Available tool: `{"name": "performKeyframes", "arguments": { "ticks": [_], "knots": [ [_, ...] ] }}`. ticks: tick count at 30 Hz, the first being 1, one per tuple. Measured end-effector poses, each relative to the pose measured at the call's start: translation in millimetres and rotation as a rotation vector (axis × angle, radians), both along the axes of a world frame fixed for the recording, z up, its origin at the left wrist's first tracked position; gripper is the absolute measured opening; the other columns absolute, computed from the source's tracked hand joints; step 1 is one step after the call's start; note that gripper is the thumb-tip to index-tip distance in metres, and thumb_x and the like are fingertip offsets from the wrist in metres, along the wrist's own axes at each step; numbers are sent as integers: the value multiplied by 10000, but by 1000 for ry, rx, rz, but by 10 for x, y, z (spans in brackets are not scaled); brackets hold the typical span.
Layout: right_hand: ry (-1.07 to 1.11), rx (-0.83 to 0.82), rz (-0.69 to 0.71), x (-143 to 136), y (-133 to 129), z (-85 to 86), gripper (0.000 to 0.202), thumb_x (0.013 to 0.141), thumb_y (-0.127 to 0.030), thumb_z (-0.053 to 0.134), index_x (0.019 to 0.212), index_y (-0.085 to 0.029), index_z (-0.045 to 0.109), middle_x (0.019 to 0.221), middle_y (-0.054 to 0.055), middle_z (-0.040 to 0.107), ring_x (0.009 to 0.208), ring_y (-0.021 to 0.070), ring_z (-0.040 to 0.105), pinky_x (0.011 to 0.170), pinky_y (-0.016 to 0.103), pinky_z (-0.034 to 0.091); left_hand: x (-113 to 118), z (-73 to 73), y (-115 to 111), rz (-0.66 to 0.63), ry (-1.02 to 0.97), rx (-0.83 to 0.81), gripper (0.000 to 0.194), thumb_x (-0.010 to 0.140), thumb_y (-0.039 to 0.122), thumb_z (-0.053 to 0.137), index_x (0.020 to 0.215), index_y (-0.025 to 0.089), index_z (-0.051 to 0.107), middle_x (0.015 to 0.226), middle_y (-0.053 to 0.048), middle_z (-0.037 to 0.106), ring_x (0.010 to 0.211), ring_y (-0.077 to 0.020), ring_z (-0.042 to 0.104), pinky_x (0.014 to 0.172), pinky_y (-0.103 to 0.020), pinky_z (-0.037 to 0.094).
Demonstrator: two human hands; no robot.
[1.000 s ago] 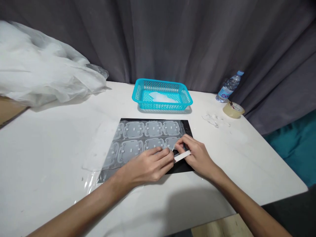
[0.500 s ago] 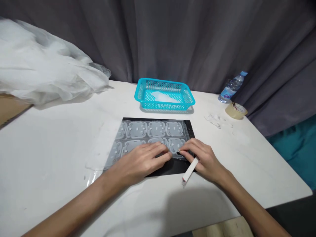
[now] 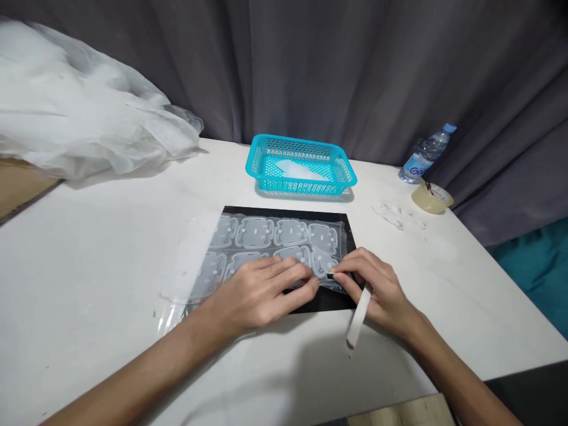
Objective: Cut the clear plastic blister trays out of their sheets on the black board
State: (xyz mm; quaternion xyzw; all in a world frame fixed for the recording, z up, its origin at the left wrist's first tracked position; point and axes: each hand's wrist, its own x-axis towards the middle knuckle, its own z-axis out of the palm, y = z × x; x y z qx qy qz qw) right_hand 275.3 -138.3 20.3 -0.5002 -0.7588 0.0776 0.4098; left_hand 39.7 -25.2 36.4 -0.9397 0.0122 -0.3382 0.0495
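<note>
A clear plastic sheet (image 3: 255, 232) printed with frosted rounded panels lies over a black board (image 3: 306, 303) on the white table. My left hand (image 3: 270, 293) rests on the sheet's near part, fingers bent together and pressing at its edge. At the sheet's near right corner, the thumb and forefinger of my right hand (image 3: 375, 287) pinch the rim of a panel, by a small dark slot. A slim white stick-like tool (image 3: 359, 316) with a dark reddish end is tucked in the same hand and points toward me. The fingertips of my left hand are partly hidden.
Behind the board stands a blue plastic basket (image 3: 304, 188) with white scraps (image 3: 302, 170) inside. To the right are clear offcuts (image 3: 393, 216), a tape roll (image 3: 431, 199) and a water bottle (image 3: 426, 157). White sheeting (image 3: 89, 112) is heaped at the left.
My right hand has drawn slightly right and the corner panel it pinches now looks tilted and bent. The white tool has swung more upright. The whole view has shifted a little.
</note>
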Motion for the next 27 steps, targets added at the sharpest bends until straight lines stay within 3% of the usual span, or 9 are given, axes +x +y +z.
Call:
{"name": "performKeyframes", "arguments": {
  "ticks": [9, 14, 20, 27],
  "knots": [
    [52, 50, 9, -13, -2, 25, 183, 992, -77, 633, 1111, -215, 651, 919, 50, 675, 822, 180, 644, 667, 298, 507, -28, -95, 32, -28, -97, -50, 151, 978, 91, 633, 1114, 137, 681, 893, -53, 731, 802, -160, 707, 713, -258, 553],
    [66, 45, 10, -41, -5, 35, 166, 983, -67, 638, 1084, -200, 647, 905, 45, 660, 797, 169, 620, 641, 283, 481, 26, -28, -19, -17, -138, 5, 100, 972, 112, 660, 1068, 118, 689, 869, -60, 736, 744, -159, 694, 672, -265, 550],
    [66, 32, 13, -48, -26, 43, 156, 997, -79, 628, 1080, -209, 641, 899, 38, 647, 800, 170, 616, 653, 290, 477, 186, 62, -116, 30, -168, 134, 119, 1022, 120, 592, 1019, 142, 709, 839, -18, 760, 763, -146, 721, 653, -259, 548],
    [54, -37, -34, -33, 0, 28, 104, 1043, -127, 570, 1050, -222, 614, 905, 25, 618, 813, 168, 610, 694, 296, 474, 161, 30, -117, -6, -120, 175, 312, 1060, 54, 421, 1031, 96, 729, 923, -60, 806, 846, -152, 735, 710, -281, 564]
  ]
}}
